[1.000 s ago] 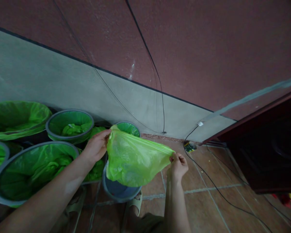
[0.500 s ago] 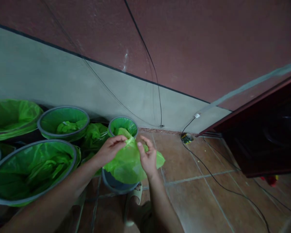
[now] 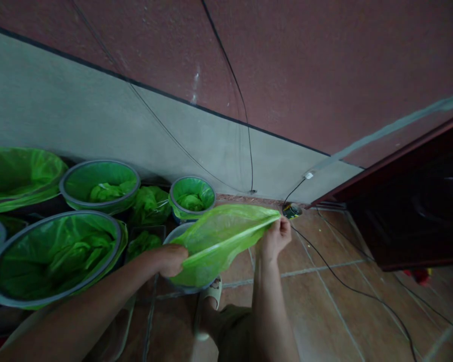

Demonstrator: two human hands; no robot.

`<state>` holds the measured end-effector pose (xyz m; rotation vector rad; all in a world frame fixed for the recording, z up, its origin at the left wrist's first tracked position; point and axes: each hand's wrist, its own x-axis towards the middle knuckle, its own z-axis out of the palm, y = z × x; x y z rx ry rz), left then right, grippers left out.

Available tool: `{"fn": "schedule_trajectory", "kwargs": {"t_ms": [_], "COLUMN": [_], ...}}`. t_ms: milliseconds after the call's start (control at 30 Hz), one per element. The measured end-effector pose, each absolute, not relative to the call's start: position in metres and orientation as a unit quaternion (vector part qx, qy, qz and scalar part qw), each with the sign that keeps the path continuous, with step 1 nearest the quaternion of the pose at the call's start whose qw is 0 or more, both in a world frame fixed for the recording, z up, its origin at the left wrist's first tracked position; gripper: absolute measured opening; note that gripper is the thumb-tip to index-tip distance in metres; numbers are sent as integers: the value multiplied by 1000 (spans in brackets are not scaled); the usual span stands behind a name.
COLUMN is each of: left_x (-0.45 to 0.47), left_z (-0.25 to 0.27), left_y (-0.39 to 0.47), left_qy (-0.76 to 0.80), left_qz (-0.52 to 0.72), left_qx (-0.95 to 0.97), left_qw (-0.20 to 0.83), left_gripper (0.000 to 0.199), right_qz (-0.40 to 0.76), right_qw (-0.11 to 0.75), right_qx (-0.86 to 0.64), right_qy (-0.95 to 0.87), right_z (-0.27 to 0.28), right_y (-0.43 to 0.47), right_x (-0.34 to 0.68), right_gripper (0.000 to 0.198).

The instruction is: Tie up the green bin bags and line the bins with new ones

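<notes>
A thin green bin bag [image 3: 222,241] is stretched sideways between my two hands. My left hand [image 3: 173,260] is closed on its near left edge, and my right hand [image 3: 277,239] pinches the far right corner. The bag hangs over a grey bin [image 3: 175,232] on the floor in front of me and hides most of it. Just behind, a small bin [image 3: 192,195] lined with green plastic holds a crumpled green bag.
Several lined bins stand at left, among them a large oval one [image 3: 55,259] and a round one [image 3: 100,186]. A black cable [image 3: 347,289] crosses the tiled floor [image 3: 305,306]. A tin [image 3: 292,210] sits by the wall. A dark door [image 3: 419,211] is at right.
The bunched bag is now pulled out wide. My right hand has moved right and closed on its corner, while my left hand has dropped lower with the other end.
</notes>
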<state>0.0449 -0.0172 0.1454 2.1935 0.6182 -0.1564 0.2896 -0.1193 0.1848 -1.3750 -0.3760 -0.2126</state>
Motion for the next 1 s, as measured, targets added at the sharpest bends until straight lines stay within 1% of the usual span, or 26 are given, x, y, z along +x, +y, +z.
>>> {"fn": "schedule_trajectory", "kwargs": {"t_ms": [67,167,200,333,433,567,633,700,833,900,1000], "left_x": [41,39,39,37,35,34,34,34,35,36,34], "left_z": [143,149,152,159,161,166,173,181,186,185,188], "left_y": [-13,0,5,24,33,37,37,37,39,41,44], "left_qy": [281,330,345,370,369,370,390,415,460,462,409], "left_qz": [-80,-51,-38,-11,63,259,348,404,469,505,527], "left_qx": [886,892,893,905,909,871,830,791,722,675,604], "left_qw": [361,303,286,211,181,195,195,194,217,277,436], "left_gripper": [24,11,10,19,22,29,29,27,27,28,25], "right_qz": [-137,-170,-182,-220,-223,-206,-180,-157,-149,-148,-129], "right_qw": [758,748,740,715,716,751,771,781,781,787,803], "right_qx": [-624,-634,-641,-659,-659,-627,-610,-604,-607,-599,-582], "right_qy": [-130,-95,-87,-75,-50,-17,-4,2,-6,0,21], "right_z": [185,180,178,172,173,175,174,169,158,154,150], "right_y": [-131,-143,-146,-150,-152,-153,-154,-153,-152,-151,-150], "right_x": [307,323,326,334,337,337,337,339,345,348,351], "right_gripper": [21,18,17,16,16,17,18,19,18,18,20]}}
